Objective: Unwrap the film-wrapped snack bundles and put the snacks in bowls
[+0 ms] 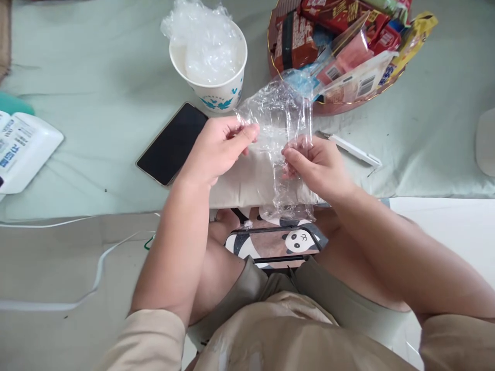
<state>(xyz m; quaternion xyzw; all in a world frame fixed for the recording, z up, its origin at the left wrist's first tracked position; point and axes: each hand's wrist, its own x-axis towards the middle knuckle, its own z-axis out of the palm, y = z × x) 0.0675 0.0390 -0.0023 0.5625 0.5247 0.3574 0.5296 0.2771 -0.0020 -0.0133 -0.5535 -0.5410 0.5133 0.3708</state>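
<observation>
My left hand [216, 149] pinches the upper left edge of a crinkled sheet of clear plastic wrap [282, 139], fingers closed on it. My right hand [317, 165] pinches the same sheet lower on its right side. The wrap hangs between the two hands over the table's front edge and trails down toward my lap. Both hands are just in front of a white paper cup [211, 67].
The paper cup holds crumpled clear plastic [203, 36]. A black phone [172, 143] lies left of my hands. A round basket [340, 105] of wrapped snacks sits at the back right, a white pen [353, 149] beside it. A white packet [23, 149] lies far left. A panda-print stool [278, 242] shows below.
</observation>
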